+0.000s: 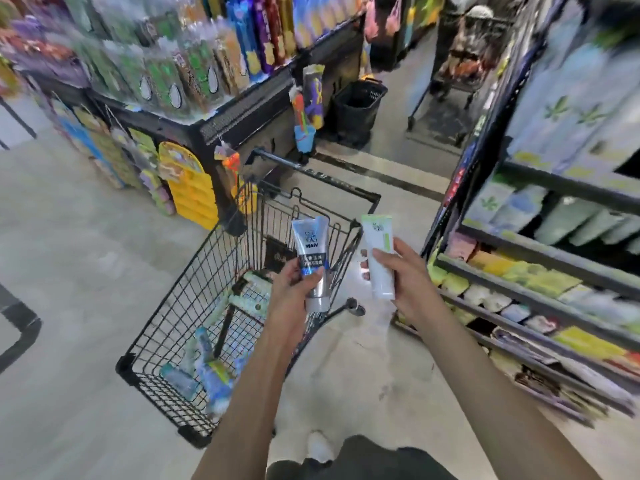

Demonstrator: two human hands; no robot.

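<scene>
Gripping a silver tube (309,252), left hand (294,289); right hand (403,275) grips a white tube (379,258).

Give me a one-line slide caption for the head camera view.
In a shop aisle, the left hand holds a silver tube and the right hand a white tube by a wire cart.

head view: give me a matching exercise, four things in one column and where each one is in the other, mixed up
Things:
1. silver and blue plastic tube marked MEN
2. white plastic tube with a green stripe
3. black wire shopping cart
4. black plastic basket

Places:
a. on the floor by the far shelf end
b. gripped by the right hand
c. under both hands, with blue and green packs inside
d. gripped by the left hand

Pairs: 1-d, 2-b, 3-c, 4-a
</scene>
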